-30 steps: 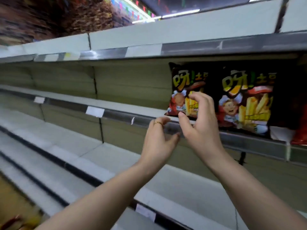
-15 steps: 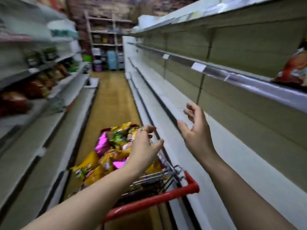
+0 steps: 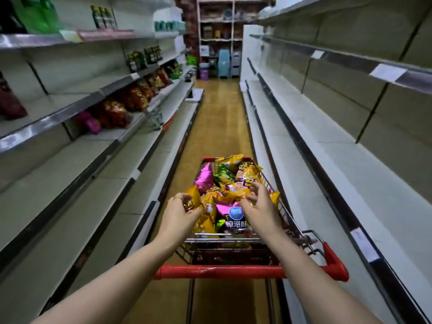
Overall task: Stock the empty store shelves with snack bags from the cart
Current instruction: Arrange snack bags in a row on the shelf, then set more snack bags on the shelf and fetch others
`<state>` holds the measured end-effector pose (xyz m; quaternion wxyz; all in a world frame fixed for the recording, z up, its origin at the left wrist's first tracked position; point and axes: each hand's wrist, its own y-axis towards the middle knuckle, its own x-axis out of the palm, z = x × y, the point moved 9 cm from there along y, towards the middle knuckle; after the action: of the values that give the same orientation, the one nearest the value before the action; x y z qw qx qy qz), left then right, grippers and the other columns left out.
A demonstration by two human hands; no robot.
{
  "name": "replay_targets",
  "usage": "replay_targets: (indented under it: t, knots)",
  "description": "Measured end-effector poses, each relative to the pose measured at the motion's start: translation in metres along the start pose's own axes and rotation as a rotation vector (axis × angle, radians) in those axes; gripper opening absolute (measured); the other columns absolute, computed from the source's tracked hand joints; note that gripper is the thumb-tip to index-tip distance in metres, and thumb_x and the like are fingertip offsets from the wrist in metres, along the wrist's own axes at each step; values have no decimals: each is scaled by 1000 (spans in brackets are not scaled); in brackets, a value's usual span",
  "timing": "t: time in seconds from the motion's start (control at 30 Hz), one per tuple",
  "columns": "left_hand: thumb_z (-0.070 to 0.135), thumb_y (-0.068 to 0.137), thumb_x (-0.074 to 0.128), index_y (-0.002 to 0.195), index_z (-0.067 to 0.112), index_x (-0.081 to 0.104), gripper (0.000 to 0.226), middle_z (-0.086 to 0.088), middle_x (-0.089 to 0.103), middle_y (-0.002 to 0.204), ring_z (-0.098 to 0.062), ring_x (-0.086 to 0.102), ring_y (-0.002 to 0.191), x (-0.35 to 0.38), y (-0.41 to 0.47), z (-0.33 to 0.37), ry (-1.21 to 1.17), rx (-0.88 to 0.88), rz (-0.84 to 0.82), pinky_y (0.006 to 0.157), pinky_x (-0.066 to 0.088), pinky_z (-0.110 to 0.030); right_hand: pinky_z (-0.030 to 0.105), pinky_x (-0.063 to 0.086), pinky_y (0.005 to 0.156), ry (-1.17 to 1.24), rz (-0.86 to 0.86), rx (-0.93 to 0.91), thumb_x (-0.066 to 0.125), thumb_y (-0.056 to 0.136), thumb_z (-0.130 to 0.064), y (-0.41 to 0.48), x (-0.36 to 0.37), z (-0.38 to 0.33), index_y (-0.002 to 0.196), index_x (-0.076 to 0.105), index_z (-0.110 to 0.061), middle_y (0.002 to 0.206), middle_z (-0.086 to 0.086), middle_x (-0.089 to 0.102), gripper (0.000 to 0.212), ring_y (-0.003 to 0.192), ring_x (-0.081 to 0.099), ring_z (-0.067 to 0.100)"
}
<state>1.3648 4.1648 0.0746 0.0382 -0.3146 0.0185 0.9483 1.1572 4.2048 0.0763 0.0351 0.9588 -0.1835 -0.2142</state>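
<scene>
As the person is swinging back from shelf [image 3: 339, 146] to cart [image 3: 219, 271], the left hand [image 3: 180, 215] is pinching the next yellow bag [image 3: 194, 199], the right hand [image 3: 260, 210] hovering with its grip released.

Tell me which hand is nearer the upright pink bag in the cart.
Left. The left hand grips a yellow bag right beside the pink bag; the right hand reaches over the bags on the cart's other side, farther off.
</scene>
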Motion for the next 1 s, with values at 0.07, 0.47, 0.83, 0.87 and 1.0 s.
replay_targets:
  t: [0.07,0.47,0.83,0.87,1.0]
  knots:
    - [25,82,68,118,15,50,42,-7,56,116,-24,62,96,7,10,-21,21,-50,-42,87,51,-43,24,42,85,-54,-37,34,53,92,-13,6,19,15,140,32,-14,139,2,40,52,116,50,14]
    - [28,90,60,130,12,44,45,-1,46,129,-15,48,121,80,-25,-49,122,65,-241,101,36,-23,14,28,89,-369,-149,-21,49,95,-15,-43,35,59,139,32,-12,137,3,37,48,120,43,11]
    - [71,86,-2,103,21,66,86,5,68,93,-19,65,92,102,-68,-72,798,313,-215,94,33,-40,40,33,93,-933,-23,-95,17,97,-48,-91,-22,127,74,67,-17,75,-2,66,63,78,63,22]
    - [69,89,3,92,21,69,82,5,68,84,-19,66,83,103,-67,-70,823,351,-177,92,31,-41,38,31,90,-953,-9,-97,22,97,-44,-89,-20,127,69,65,-19,70,-4,64,57,74,62,21]
    - [71,88,5,90,21,69,82,4,68,85,-20,66,85,108,-56,-66,819,373,-184,95,21,-42,36,26,87,-964,-6,-119,25,94,-42,-73,-18,129,67,61,-20,69,-5,61,49,74,59,20]
